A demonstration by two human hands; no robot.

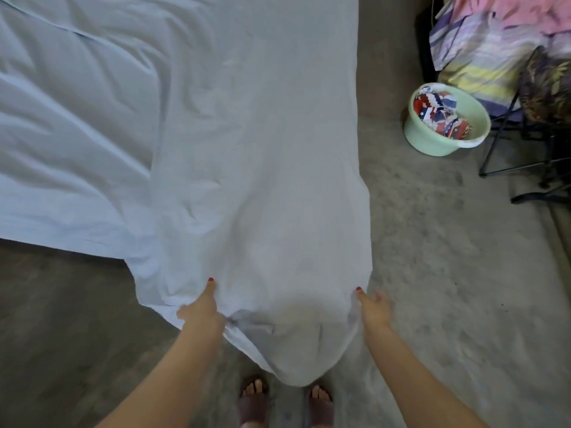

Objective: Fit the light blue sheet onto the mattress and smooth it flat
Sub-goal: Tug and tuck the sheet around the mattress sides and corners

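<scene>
Gripping the light blue sheet [247, 180] at its near edge, the left hand [202, 310] and right hand [372, 307] pinch cloth. Beyond both hands it drapes the mattress, creased leftward. Likely next: pull taut, then tuck.

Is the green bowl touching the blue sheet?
Apart. The head view shows bare floor between the green bowl and the blue sheet.

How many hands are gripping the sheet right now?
2. The left hand pinches the light blue sheet at its near edge; the right hand grips the same edge further right.
</scene>
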